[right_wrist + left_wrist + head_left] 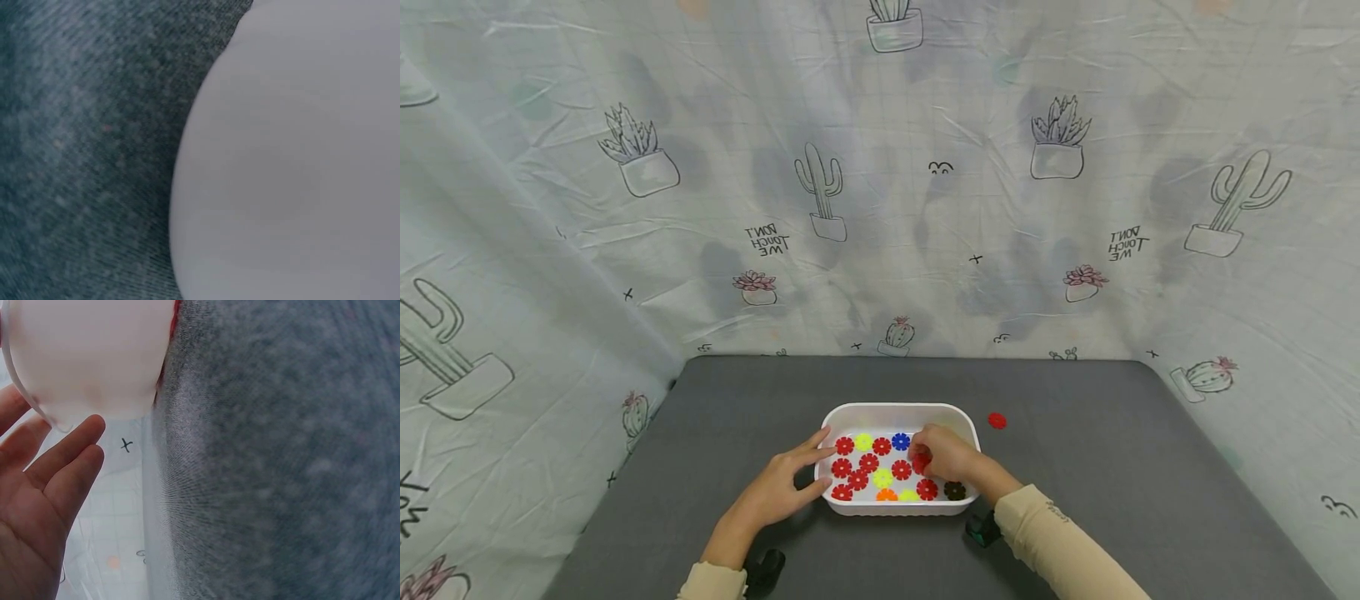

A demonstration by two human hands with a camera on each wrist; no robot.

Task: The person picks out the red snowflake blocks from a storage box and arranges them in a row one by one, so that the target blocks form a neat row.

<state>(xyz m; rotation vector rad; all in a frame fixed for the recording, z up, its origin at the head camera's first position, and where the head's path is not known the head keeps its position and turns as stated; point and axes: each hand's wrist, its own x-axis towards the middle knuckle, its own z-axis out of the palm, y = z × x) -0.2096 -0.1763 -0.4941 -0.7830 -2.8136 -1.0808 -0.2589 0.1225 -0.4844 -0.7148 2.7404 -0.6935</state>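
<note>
I see one red disc (pixel 997 421) out right of the tray (pixel 900 409), many inside, right hand (pixel 946 452) pinching another red disc (pixel 921 461), left hand (pixel 780 484) spread against the tray's side

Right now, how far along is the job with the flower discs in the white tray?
Barely started, it seems. One red disc lies out on the grey table, right of the white tray. In hand: the right hand pinches another red disc inside the tray, while the left hand steadies the tray's left wall. Left: about a dozen red, yellow, blue, orange and dark discs still in the tray.
</note>
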